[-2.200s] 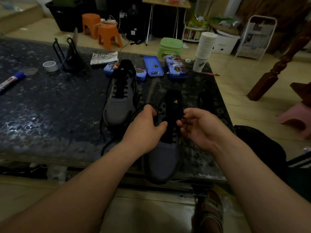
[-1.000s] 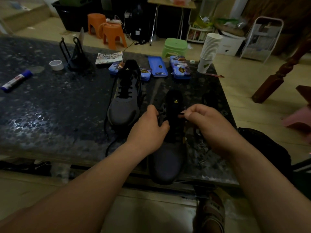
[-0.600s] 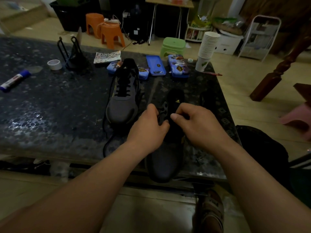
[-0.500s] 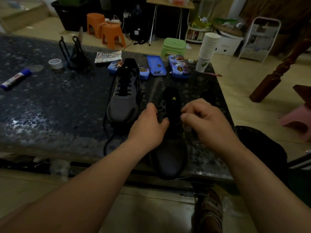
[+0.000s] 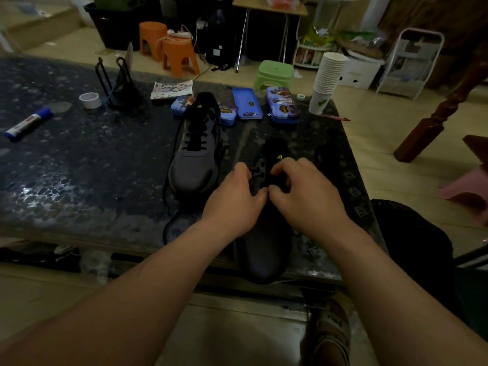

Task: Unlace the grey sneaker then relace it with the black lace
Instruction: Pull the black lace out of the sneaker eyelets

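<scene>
The black lace (image 5: 254,177) is pinched by the left hand (image 5: 235,200), which is set thumb to thumb with the right hand (image 5: 303,198). The right is curled on the tongue of the grey sneaker (image 5: 264,249) (any lace under it is hidden). The sneaker is laid directly beneath both hands, toe nearer than the wrists, heel beyond the fingers, and is judged equally reachable.

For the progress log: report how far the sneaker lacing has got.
Looks done: the far sneaker is laced in black, ends trailing loose on the table. In hand: the left hand and right hand both pinch at the eyelets of the near sneaker, beside its tongue; too dark to tell whether lace is going in or out. Left: finishing that sneaker.
</scene>
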`<act>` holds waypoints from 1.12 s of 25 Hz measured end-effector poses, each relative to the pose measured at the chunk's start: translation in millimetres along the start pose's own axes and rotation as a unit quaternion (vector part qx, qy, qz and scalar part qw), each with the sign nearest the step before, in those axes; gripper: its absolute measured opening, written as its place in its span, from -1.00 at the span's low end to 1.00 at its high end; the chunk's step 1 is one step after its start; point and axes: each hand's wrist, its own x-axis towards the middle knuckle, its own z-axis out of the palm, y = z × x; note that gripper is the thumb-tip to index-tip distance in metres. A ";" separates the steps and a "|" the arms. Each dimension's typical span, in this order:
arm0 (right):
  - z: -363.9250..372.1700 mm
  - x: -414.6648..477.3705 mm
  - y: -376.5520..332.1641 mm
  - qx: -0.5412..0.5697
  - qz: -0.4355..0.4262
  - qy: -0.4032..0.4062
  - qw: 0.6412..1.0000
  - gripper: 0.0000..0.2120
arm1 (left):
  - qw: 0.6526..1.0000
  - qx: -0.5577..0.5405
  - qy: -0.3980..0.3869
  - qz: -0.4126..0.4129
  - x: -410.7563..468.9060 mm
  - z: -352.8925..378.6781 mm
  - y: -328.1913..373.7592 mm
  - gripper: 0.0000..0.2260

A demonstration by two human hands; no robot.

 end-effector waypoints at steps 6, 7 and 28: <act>8.9 8.9 -1.0 -0.064 -0.021 0.044 0.997 -0.86 | 1.000 0.001 0.001 0.008 -1.1 -0.5 -0.3 -0.71; 10.1 9.6 -2.5 -0.068 -0.019 0.051 0.996 -0.88 | 1.000 0.002 0.001 0.007 -1.3 -0.2 0.2 -0.71; -5.4 7.4 2.1 0.151 0.097 -0.055 0.982 -0.83 | 0.993 -0.072 -0.087 -0.044 17.8 -14.2 -17.3 -0.90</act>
